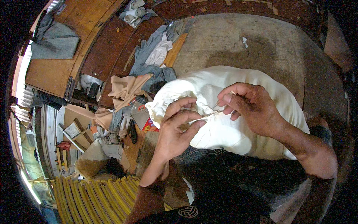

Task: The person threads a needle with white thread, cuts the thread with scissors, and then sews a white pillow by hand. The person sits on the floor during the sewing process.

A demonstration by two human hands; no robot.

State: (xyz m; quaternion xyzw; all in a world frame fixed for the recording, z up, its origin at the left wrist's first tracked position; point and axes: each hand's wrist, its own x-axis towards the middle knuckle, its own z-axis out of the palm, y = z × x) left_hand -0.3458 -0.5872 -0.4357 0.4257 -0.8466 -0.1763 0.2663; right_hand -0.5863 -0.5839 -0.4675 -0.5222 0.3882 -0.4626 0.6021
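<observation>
A large cushion [257,138] in white cloth lies across my lap, its cover gathered into folds at the left end. Along those folds, my left hand [177,128] pinches the cloth edge between thumb and fingers. Close beside it, my right hand [251,106] is closed in a pinch just above the seam. What sits between its fingertips is too small to make out. Thin brownish strands, like thread, show on the white cloth between the two hands.
Yellow ribbed slats [97,199] lie at the lower left. Beige cloth [128,89] and grey cloth [149,74] are heaped beside a wooden cabinet [108,52]. A dark-handled tool [132,131] rests near a brown brush-like bundle [89,164]. A white scrap [244,42] is on the stained floor.
</observation>
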